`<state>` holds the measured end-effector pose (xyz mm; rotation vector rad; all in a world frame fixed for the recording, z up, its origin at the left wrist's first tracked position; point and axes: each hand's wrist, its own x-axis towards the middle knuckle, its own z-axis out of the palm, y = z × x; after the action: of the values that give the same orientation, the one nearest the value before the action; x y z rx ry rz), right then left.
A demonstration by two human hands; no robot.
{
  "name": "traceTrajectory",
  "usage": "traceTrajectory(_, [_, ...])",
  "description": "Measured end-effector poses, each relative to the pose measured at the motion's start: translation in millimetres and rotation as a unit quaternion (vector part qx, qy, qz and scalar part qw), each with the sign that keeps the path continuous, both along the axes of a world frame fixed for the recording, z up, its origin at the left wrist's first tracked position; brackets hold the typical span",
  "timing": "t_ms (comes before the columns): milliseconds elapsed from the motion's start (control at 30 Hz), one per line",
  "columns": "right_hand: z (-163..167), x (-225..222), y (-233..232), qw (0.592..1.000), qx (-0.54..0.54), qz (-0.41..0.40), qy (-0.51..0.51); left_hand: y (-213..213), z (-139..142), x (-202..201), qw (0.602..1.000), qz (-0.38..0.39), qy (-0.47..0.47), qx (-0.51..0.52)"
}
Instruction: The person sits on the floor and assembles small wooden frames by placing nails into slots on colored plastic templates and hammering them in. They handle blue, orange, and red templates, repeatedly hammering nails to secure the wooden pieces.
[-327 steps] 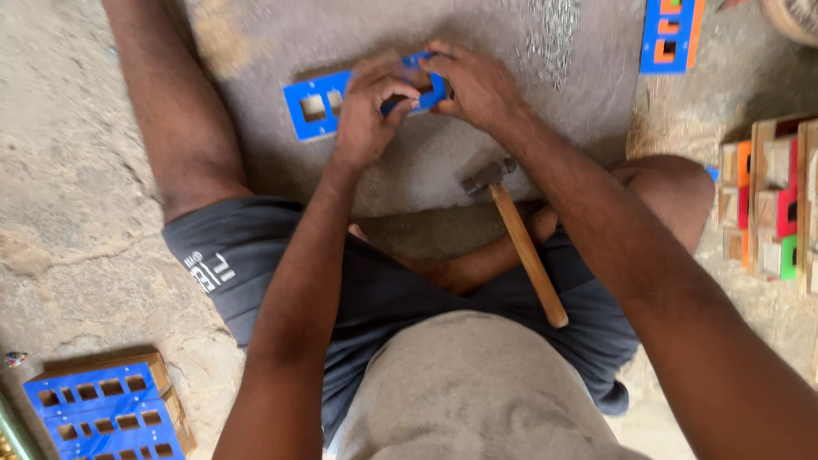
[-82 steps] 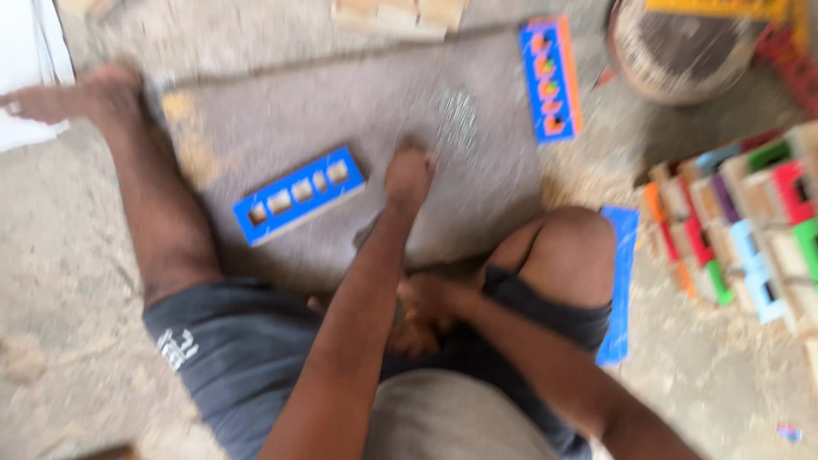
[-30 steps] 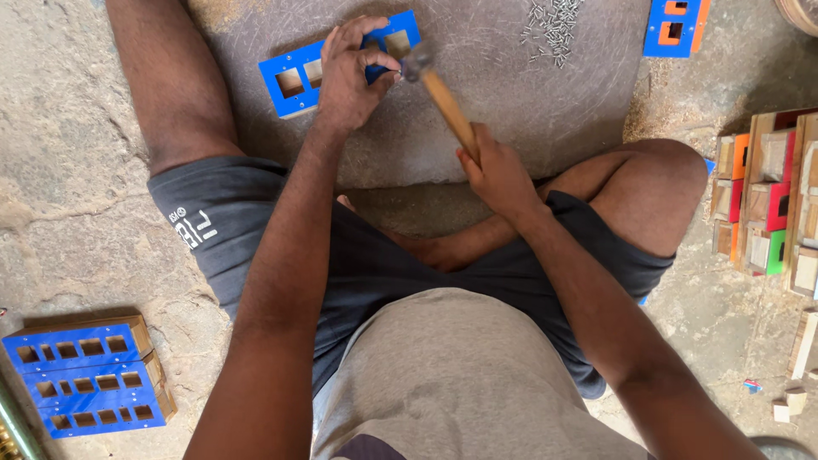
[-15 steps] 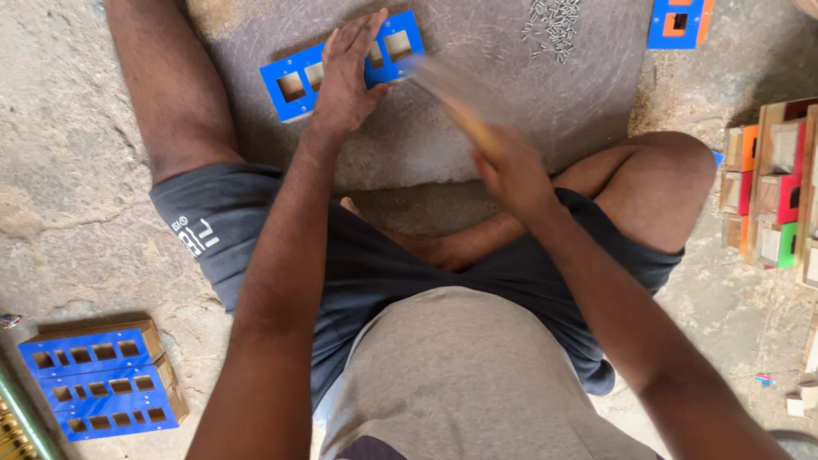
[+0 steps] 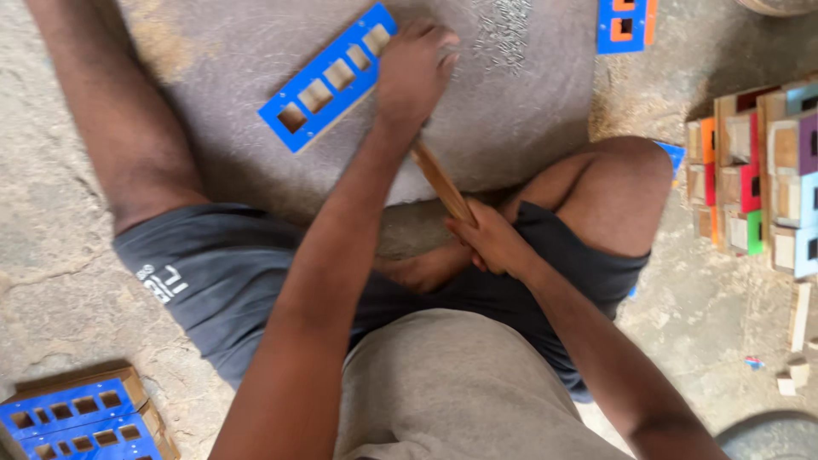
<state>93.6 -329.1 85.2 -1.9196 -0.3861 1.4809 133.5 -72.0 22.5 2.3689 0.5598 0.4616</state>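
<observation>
Left hand presses, fingers curled, on the right end of a blue wooden strip with square cut-outs, which lies on the grey mat between the legs. Right hand is clenched round a wooden hammer handle; its head is hidden behind the left wrist. Coloured wooden blocks are stacked at the right edge, partly cut off. Blue strips sit bottom left. Small nails lie scattered, blurred.
</observation>
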Motion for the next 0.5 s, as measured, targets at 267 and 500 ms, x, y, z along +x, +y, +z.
traceTrajectory(267, [-21,16,7,0.998,0.047,0.032,0.022,-30,-1,69,0.98,0.05,0.185,0.053])
traceTrajectory(500, [-16,12,8,0.998,0.054,0.026,0.011,-19,1,55,0.996,0.053,0.004,-0.07])
